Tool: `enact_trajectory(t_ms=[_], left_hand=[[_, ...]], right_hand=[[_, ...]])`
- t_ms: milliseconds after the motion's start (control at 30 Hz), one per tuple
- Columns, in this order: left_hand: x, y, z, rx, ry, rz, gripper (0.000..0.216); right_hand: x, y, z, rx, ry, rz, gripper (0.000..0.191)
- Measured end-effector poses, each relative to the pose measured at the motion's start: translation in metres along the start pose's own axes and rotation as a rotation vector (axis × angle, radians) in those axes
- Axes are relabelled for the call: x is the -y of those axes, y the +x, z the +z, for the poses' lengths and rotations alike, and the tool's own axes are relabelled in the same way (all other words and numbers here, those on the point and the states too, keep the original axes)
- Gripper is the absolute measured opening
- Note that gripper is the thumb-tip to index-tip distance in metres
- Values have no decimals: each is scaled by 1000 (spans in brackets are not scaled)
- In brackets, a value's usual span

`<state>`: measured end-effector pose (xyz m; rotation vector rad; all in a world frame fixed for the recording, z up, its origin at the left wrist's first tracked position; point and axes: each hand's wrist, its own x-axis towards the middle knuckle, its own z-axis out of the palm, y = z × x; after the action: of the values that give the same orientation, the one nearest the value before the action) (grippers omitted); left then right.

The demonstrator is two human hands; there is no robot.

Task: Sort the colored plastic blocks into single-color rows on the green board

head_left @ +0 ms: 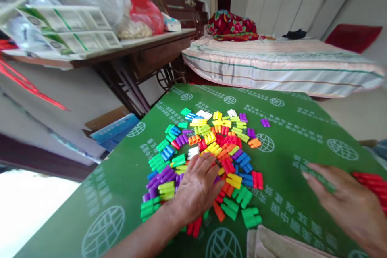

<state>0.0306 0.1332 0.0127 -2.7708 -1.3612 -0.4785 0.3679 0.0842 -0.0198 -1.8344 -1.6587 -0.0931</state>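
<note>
A spread-out pile of small plastic building pieces (229, 165), shaped like joined tubes in many colours, lies on the green table. Over the middle of the pile, my left hand (198, 187) rests palm down with its fingers stretched out; whatever is under the palm is hidden. White pieces (193, 152) and yellow pieces (213, 148) lie just beyond its fingertips. My right hand (344, 197) is off to the right above the tabletop, thumb and forefinger apart with green surface showing between them. Beside it, at the right edge, is a group of red pieces (373, 185), partly covered by that hand.
The green table (290, 129) has printed globe marks. A folded beige cloth (278, 246) lies at its near edge. Beyond stands a bed (281, 60) with a striped sheet. At left, a wooden sewing table (145, 52) carries boxes (75, 28) and plastic bags (142, 8).
</note>
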Motion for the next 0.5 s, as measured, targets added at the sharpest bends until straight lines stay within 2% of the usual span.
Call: enact_trajectory(t_ms=[133,233,367,433,500], left_hand=[[-8,-36,-12,-48,-13,17,28],[-7,-66,-13,-121,-21,-22,30],[2,-105,-9,-286,-23,-54,28],[6,-122,-10,-364,-1,-61,24],[8,-137,-13,-390,13,-99,18]], right_hand=[[82,39,41,184,117,-313,28],[125,70,73,306,100,-433,28],[156,99,107,474,-1,-486,23],[164,106,119,535,-80,-479,22],[167,108,126,584,-154,-454,22]])
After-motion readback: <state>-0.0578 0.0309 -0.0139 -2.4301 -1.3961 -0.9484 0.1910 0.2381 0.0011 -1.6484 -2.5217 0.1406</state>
